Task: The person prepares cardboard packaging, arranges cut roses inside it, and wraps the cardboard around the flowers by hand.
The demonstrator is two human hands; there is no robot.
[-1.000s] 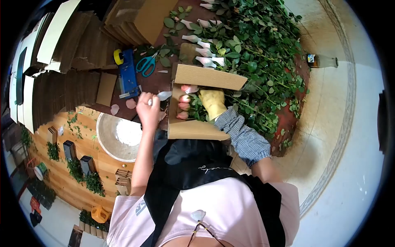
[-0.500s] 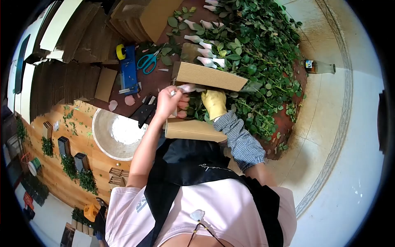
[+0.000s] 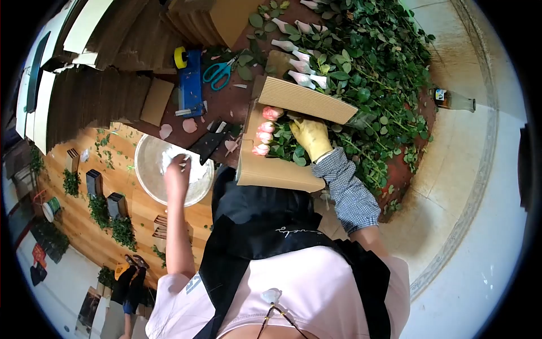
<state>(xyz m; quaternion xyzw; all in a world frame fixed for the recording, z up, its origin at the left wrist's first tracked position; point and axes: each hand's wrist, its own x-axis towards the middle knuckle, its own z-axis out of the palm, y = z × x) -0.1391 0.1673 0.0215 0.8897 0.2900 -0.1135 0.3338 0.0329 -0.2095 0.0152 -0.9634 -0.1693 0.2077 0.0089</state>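
My left hand, bare, hangs over the round basin, its fingertips against the white scraps inside. Whether those fingers grip a scrap does not show clearly. My right hand, in a yellow glove, is curled around rose stems between the two flaps of an opened corrugated cardboard wrapper; the grip is partly hidden by leaves. Several pink roses lie in the wrapper with bare heads at its left end. Beyond the upper flap lie more roses with white sleeves on their heads.
Leafy stems cover the table's right side. Teal scissors, a blue tape dispenser and a black stapler-like tool lie to the left. Cardboard stacks stand farther left. A glass bottle lies at right. Another person's legs show lower left.
My left hand has moved from the rose heads down-left to the basin. The white piece over the heads is gone from there, leaving pink roses exposed. My right hand stays at the stems.
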